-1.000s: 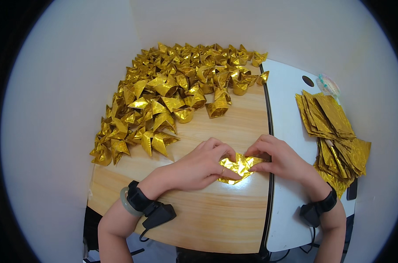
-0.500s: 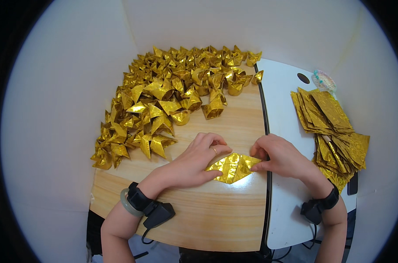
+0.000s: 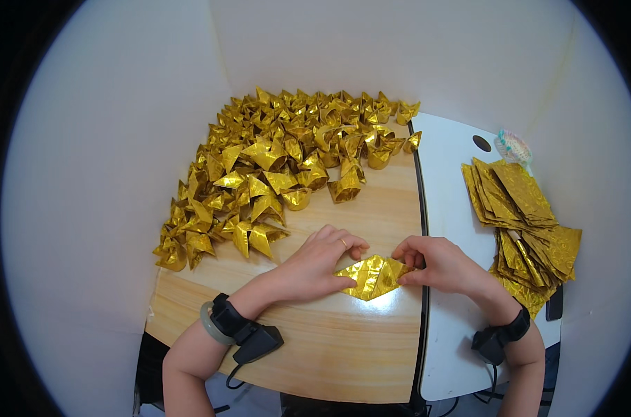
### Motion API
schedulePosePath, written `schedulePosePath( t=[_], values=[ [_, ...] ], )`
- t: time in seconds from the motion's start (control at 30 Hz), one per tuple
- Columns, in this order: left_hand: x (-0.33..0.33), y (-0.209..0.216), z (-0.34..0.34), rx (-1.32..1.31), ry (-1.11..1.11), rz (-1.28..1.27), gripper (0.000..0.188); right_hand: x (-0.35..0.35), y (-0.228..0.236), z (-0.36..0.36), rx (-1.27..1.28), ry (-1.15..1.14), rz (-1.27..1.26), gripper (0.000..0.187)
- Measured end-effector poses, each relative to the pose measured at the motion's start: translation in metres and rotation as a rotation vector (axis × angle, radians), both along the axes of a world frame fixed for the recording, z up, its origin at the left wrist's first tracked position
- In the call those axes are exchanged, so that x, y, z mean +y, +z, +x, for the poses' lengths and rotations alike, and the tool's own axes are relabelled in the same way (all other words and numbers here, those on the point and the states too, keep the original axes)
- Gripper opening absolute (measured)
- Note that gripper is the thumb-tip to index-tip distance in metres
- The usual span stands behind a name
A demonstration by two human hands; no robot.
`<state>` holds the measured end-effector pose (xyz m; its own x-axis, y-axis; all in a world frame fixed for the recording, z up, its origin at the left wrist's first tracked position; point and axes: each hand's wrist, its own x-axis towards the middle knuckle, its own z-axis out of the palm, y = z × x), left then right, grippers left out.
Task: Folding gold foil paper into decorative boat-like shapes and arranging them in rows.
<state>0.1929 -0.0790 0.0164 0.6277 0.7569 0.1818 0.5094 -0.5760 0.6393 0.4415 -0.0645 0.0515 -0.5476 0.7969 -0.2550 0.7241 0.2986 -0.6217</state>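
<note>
A folded piece of gold foil paper (image 3: 372, 279), shaped like a flat hexagon with creases across it, is held between my hands just above the wooden table. My left hand (image 3: 320, 264) grips its left corner, thumb in front and fingers curled behind. At the opposite corner, my right hand (image 3: 437, 263) pinches the paper between thumb and fingers. Beyond my left hand spreads a large heap of folded gold paper ingots (image 3: 280, 149), with one ingot (image 3: 344, 189) lying at its near right edge.
To the right, a white table (image 3: 454, 333) adjoins the wooden table (image 3: 329, 347) along a dark seam. Stacked gold paper sheets (image 3: 513, 194) lie there, a slim gold stick (image 3: 527, 258) among them. Behind them sits a pastel woven item (image 3: 514, 147). A dark phone-like object (image 3: 554, 304) shows beside the sheets.
The whole scene sits slightly lower in the picture. Both hands keep hold of the gold paper, and my left thumb has shifted a little along its edge.
</note>
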Motion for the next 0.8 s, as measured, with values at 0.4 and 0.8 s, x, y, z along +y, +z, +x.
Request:
schedulePosePath(
  t=[0.4,0.8],
  values=[
    [-0.005,-0.002,0.004,0.012,0.022,-0.015,0.031,-0.002,-0.008,0.002,0.111,0.048,0.171,0.041],
    [-0.01,0.01,0.012,-0.275,0.016,-0.291,0.035,-0.001,-0.019,0.0,0.295,0.074,0.111,0.026]
  ],
)
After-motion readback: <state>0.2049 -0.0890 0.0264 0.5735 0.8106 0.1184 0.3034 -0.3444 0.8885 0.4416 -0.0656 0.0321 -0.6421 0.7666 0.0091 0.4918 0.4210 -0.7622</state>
